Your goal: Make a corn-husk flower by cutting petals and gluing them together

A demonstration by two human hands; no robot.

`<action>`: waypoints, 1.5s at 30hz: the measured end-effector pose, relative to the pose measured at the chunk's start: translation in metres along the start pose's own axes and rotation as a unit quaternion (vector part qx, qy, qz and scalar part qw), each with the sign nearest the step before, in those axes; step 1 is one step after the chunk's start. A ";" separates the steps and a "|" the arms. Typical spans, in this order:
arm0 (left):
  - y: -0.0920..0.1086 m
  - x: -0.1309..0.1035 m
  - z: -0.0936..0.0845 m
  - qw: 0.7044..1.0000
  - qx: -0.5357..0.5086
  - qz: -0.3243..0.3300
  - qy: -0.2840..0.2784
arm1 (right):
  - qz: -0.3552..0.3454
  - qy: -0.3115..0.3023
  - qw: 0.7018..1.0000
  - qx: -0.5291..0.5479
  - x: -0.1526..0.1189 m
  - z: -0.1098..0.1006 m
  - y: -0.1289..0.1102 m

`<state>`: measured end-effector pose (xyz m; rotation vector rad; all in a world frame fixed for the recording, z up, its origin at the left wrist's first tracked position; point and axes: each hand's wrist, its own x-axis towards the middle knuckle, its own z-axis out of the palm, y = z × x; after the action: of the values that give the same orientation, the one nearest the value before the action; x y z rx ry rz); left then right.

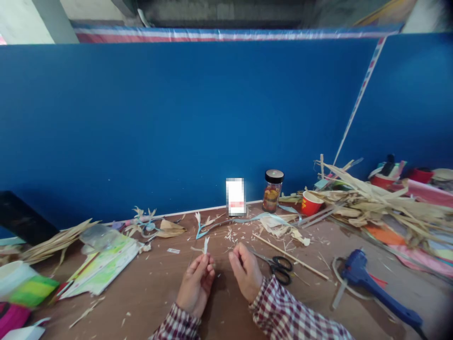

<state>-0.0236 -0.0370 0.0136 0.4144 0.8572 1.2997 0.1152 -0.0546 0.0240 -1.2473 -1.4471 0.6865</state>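
Between the thumb and fingertips of my left hand (198, 279) is a small white flower (206, 244), its pale petals pointing up and a thin strip sticking out to the left. A short way to its right, my right hand (247, 273) is closed with the fingers curled in; anything inside it is hidden. Black-handled scissors (280, 269) lie just beside the right wrist. Beyond the hands, a white and light-blue flower piece (199, 225) rests on the brown table (155, 302) among scattered pale shavings (231, 232).
To the right are a blue glue gun (380, 288), a thin wooden stick (293, 257), a red paper cup (312, 203) and a heap of dry husks (361, 193). A lidded jar (272, 191) stands by the blue partition (198, 123). Painted paper (102, 267) lies left.
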 end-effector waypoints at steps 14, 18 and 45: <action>0.007 -0.016 0.007 0.972 -0.121 -0.069 -0.187 | 0.133 -0.111 0.962 0.210 -0.005 -0.014 -0.017; -0.002 -0.026 0.015 0.972 -0.079 -0.059 -0.215 | 0.097 -0.119 0.974 0.165 -0.015 -0.026 -0.027; 0.001 -0.032 0.021 0.977 -0.056 -0.043 -0.201 | -0.175 -0.096 0.955 -0.220 -0.042 -0.014 -0.026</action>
<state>-0.0093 -0.0631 0.0373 0.5233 0.4535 1.1266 0.1153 -0.1037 0.0367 -1.2270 -1.9992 0.2520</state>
